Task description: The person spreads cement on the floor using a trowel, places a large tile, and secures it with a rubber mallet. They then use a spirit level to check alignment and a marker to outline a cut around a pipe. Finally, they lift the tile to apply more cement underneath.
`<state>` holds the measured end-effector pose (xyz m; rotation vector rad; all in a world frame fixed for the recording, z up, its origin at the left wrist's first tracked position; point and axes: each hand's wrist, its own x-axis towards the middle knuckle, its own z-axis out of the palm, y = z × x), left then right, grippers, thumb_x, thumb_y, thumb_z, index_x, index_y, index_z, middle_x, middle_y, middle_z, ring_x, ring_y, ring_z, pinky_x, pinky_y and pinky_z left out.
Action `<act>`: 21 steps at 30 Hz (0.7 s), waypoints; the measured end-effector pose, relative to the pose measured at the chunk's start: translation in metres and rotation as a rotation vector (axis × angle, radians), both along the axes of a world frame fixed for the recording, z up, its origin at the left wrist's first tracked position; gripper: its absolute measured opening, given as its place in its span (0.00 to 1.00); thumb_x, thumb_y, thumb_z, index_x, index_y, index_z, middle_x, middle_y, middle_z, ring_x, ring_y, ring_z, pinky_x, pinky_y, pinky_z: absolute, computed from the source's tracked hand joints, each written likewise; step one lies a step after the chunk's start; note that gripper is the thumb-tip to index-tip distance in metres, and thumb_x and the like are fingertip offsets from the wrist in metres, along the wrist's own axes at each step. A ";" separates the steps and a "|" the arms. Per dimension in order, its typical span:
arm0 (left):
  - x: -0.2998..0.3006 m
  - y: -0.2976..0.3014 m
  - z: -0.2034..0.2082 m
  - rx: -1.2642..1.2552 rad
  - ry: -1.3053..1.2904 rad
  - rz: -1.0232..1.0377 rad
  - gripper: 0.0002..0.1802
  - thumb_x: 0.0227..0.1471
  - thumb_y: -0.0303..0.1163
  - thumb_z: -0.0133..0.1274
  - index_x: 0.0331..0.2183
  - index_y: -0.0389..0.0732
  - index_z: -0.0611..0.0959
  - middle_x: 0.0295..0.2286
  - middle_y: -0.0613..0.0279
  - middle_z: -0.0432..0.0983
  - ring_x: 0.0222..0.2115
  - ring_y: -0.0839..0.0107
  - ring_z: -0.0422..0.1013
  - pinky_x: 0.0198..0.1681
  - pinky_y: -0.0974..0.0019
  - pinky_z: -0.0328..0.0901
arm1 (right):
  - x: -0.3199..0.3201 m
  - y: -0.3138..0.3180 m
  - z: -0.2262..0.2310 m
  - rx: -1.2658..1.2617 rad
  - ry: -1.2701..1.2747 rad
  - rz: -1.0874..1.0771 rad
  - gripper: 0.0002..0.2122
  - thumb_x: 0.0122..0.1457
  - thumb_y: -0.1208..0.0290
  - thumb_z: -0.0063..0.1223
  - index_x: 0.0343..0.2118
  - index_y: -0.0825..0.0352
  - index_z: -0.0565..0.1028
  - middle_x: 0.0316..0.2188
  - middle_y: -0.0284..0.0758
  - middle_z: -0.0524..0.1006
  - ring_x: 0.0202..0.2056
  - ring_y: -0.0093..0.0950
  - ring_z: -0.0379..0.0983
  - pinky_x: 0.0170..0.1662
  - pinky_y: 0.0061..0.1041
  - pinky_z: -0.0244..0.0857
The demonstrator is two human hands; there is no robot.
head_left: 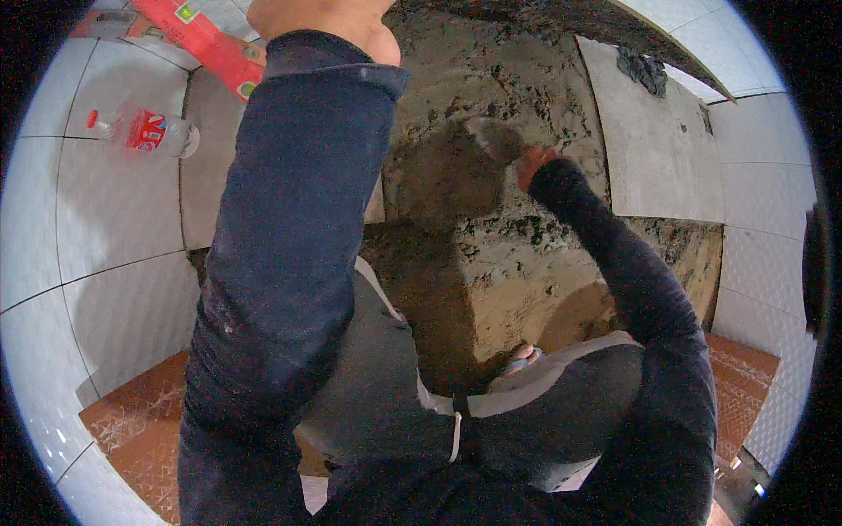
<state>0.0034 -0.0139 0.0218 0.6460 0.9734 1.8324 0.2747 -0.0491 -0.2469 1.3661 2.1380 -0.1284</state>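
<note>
My right hand (533, 165) is closed at the near end of a trowel (493, 138), whose grey blade lies on or just over the wet mortar bed (491, 70). The trowel's handle is hidden in the grip. Raised close to the camera, my left hand (323, 16) is cut off by the upper edge, so its fingers do not show. Just left of that wrist, a red spirit level (197, 39) slants down over the wall side. A dark shadow falls across the mortar left of the blade.
A clear plastic bottle (145, 131) with a red cap and label is at the left on pale tiles. Grey tiles (658, 149) flank the mortar, with a dark lump (642, 70) on the right one. A long board-like edge (667, 48) crosses the top right. Reddish-brown tiles (145, 430) lie near my legs.
</note>
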 end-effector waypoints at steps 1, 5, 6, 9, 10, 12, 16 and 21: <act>-0.002 0.001 -0.002 0.002 0.011 -0.001 0.03 0.58 0.20 0.45 0.33 0.29 0.71 0.32 0.54 0.64 0.31 0.66 0.66 0.47 0.57 0.75 | 0.002 0.009 0.004 -0.035 -0.057 0.019 0.18 0.63 0.58 0.39 0.50 0.61 0.72 0.46 0.46 0.74 0.50 0.46 0.70 0.51 0.46 0.66; 0.006 -0.002 -0.009 0.004 0.052 -0.034 0.04 0.58 0.21 0.45 0.32 0.29 0.70 0.32 0.54 0.64 0.30 0.67 0.66 0.49 0.57 0.74 | 0.030 0.049 0.018 -0.243 -0.211 -0.106 0.16 0.63 0.59 0.39 0.45 0.62 0.74 0.44 0.45 0.74 0.47 0.45 0.71 0.49 0.44 0.67; -0.004 -0.005 0.001 0.007 0.090 -0.006 0.05 0.59 0.21 0.45 0.31 0.29 0.70 0.32 0.54 0.64 0.30 0.67 0.66 0.49 0.57 0.74 | 0.010 0.056 0.006 -0.205 -0.160 -0.092 0.15 0.63 0.59 0.40 0.44 0.62 0.74 0.42 0.45 0.75 0.45 0.44 0.71 0.47 0.44 0.67; 0.009 -0.001 -0.004 -0.001 0.060 -0.025 0.06 0.59 0.22 0.46 0.30 0.29 0.70 0.31 0.53 0.64 0.30 0.67 0.66 0.50 0.57 0.73 | 0.015 0.043 -0.036 -0.126 0.020 -0.175 0.14 0.62 0.58 0.42 0.40 0.63 0.74 0.36 0.43 0.76 0.40 0.43 0.73 0.43 0.42 0.69; 0.009 0.000 -0.003 0.008 0.059 -0.032 0.07 0.59 0.22 0.46 0.29 0.29 0.70 0.31 0.53 0.64 0.30 0.67 0.66 0.50 0.57 0.73 | 0.004 0.046 -0.047 -0.145 0.135 -0.207 0.14 0.61 0.58 0.43 0.39 0.63 0.74 0.34 0.43 0.76 0.38 0.43 0.73 0.41 0.41 0.69; 0.003 0.004 0.000 0.034 0.071 -0.035 0.07 0.59 0.22 0.47 0.29 0.29 0.70 0.32 0.52 0.64 0.31 0.66 0.67 0.49 0.57 0.74 | -0.030 0.070 -0.068 -0.216 0.416 -0.283 0.14 0.61 0.57 0.45 0.36 0.64 0.74 0.31 0.42 0.77 0.35 0.42 0.74 0.38 0.40 0.70; 0.022 0.009 -0.009 -0.029 -0.020 0.014 0.08 0.58 0.23 0.48 0.28 0.29 0.71 0.31 0.52 0.65 0.31 0.66 0.67 0.49 0.57 0.74 | -0.046 0.084 -0.122 -0.363 0.908 -0.578 0.15 0.59 0.56 0.48 0.30 0.66 0.74 0.23 0.40 0.78 0.28 0.40 0.76 0.33 0.38 0.72; -0.002 -0.003 -0.007 0.057 0.113 0.015 0.08 0.58 0.23 0.49 0.27 0.30 0.71 0.29 0.54 0.66 0.31 0.66 0.67 0.49 0.56 0.74 | -0.098 0.038 -0.062 0.071 0.654 0.454 0.16 0.62 0.58 0.47 0.39 0.69 0.76 0.36 0.45 0.80 0.39 0.42 0.78 0.44 0.43 0.72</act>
